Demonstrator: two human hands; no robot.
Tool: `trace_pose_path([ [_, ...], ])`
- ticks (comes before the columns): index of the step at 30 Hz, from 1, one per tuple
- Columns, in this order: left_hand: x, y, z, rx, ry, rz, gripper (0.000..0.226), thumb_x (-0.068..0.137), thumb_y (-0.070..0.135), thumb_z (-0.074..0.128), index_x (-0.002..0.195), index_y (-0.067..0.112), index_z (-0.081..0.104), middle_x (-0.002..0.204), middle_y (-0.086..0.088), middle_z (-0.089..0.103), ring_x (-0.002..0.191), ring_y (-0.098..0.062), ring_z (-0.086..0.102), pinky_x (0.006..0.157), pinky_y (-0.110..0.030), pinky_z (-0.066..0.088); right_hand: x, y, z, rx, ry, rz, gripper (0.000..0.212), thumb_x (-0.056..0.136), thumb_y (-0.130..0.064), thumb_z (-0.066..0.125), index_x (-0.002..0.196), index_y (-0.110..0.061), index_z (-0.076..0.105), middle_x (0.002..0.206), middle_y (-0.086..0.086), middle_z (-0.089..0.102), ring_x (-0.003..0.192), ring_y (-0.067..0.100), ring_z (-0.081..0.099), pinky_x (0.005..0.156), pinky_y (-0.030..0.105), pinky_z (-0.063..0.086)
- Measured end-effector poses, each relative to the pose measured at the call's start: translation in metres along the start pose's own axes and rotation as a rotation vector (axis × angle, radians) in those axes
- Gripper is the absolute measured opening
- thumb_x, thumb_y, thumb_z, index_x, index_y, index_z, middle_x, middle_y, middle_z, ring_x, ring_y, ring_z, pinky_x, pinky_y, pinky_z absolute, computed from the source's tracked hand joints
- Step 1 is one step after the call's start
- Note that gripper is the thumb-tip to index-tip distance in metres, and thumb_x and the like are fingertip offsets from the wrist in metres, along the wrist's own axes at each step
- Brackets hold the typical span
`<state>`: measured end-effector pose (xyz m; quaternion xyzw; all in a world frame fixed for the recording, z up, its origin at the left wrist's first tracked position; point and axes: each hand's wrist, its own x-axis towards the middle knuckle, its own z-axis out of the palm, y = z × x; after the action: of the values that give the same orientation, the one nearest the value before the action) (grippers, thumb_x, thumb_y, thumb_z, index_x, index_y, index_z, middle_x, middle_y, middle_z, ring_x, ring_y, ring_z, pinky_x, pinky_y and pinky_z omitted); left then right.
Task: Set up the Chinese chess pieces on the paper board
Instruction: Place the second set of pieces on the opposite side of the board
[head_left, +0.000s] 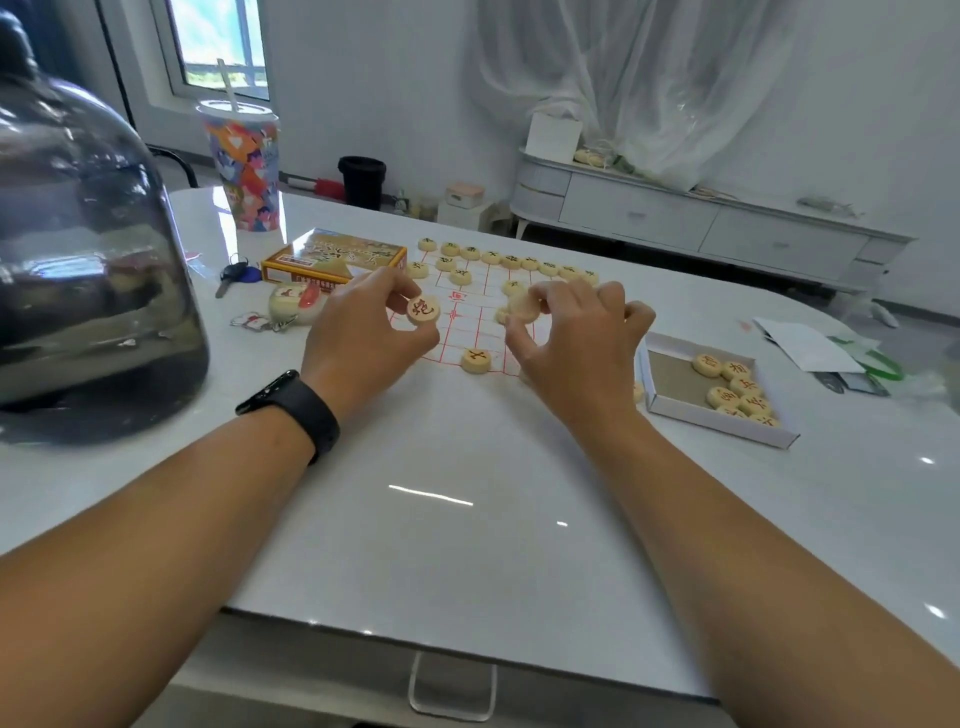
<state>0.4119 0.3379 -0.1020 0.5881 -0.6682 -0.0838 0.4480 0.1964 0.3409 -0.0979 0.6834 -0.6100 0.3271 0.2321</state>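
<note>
Head view, white glossy table (467, 493). Paper board (470, 327) with red grid lies mid-table, partly hidden by both hands.

Left hand (363, 338), black wristband (293, 408) on the wrist: thumb and forefinger pinch one round wooden piece (423, 310), red character facing the camera, raised over the board's left edge.

Right hand (571, 343): thumb and fingertips pinch a pale piece (524, 305), seen edge-on (face unreadable), over the board's middle; remaining fingers curled.

Far row of pieces (511, 261) with dark characters runs along the board's far edge, a few more just nearer it. One lone piece (475, 360) sits on the near edge, between the hands.

Right of the board: open white box tray (670, 400) holding several red-character pieces (735, 387).

Left of the board: printed game box (332, 257), keys (236, 275) and keychains beside it. Patterned cup (244, 166) with straw stands farther left; large dark glass jug (83, 249) fills the near-left.

Papers (810, 345) at far right of the table. White sideboard (701, 223) against the far wall.
</note>
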Motion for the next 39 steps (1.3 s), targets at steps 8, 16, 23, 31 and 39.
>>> trace_pose_path([
  [8, -0.003, -0.005, 0.001, -0.07, -0.011, -0.186, 0.032, 0.083, 0.038, 0.075, 0.109, 0.023, 0.064, 0.099, 0.005, 0.066, 0.093, -0.015, 0.062, 0.078, -0.034, 0.053, -0.015, 0.002, -0.003, 0.04, -0.158, -0.004, 0.04, 0.091, -0.051, 0.058, 0.124, -0.029, 0.065, 0.115, -0.01, 0.067, 0.11, 0.018, 0.047, 0.082, 0.037, 0.022],
  [16, 0.002, -0.011, 0.003, -0.133, 0.049, -0.248, 0.037, 0.083, 0.037, 0.078, 0.114, 0.022, 0.064, 0.098, 0.005, 0.066, 0.09, -0.013, 0.063, 0.072, -0.028, 0.053, 0.044, -0.029, 0.018, 0.092, -0.341, 0.04, 0.042, 0.088, -0.057, 0.06, 0.12, -0.03, 0.068, 0.114, -0.007, 0.069, 0.114, 0.022, 0.048, 0.092, 0.043, 0.032],
  [23, 0.001, -0.012, 0.005, -0.12, 0.032, -0.258, 0.032, 0.083, 0.042, 0.077, 0.107, 0.027, 0.061, 0.092, 0.01, 0.063, 0.086, -0.011, 0.062, 0.071, -0.029, 0.054, 0.077, -0.038, 0.047, 0.046, -0.594, 0.12, 0.043, 0.085, -0.064, 0.068, 0.118, -0.036, 0.067, 0.128, -0.004, 0.064, 0.13, 0.028, 0.038, 0.1, 0.046, 0.028],
  [31, 0.001, -0.009, 0.004, -0.094, 0.038, -0.278, 0.036, 0.083, 0.045, 0.076, 0.113, 0.027, 0.066, 0.098, 0.009, 0.065, 0.093, -0.013, 0.063, 0.08, -0.036, 0.058, 0.082, -0.043, 0.061, 0.162, -0.644, 0.231, 0.041, 0.086, -0.063, 0.067, 0.119, -0.038, 0.067, 0.133, -0.003, 0.062, 0.13, 0.029, 0.041, 0.104, 0.05, 0.031],
  [39, 0.001, -0.011, 0.004, -0.08, 0.044, -0.266, 0.037, 0.083, 0.042, 0.077, 0.113, 0.024, 0.067, 0.102, 0.005, 0.065, 0.094, -0.013, 0.062, 0.078, -0.033, 0.058, 0.079, -0.055, 0.055, 0.058, -0.733, 0.228, 0.045, 0.086, -0.066, 0.066, 0.119, -0.035, 0.07, 0.138, 0.001, 0.058, 0.137, 0.03, 0.031, 0.102, 0.047, 0.023],
])
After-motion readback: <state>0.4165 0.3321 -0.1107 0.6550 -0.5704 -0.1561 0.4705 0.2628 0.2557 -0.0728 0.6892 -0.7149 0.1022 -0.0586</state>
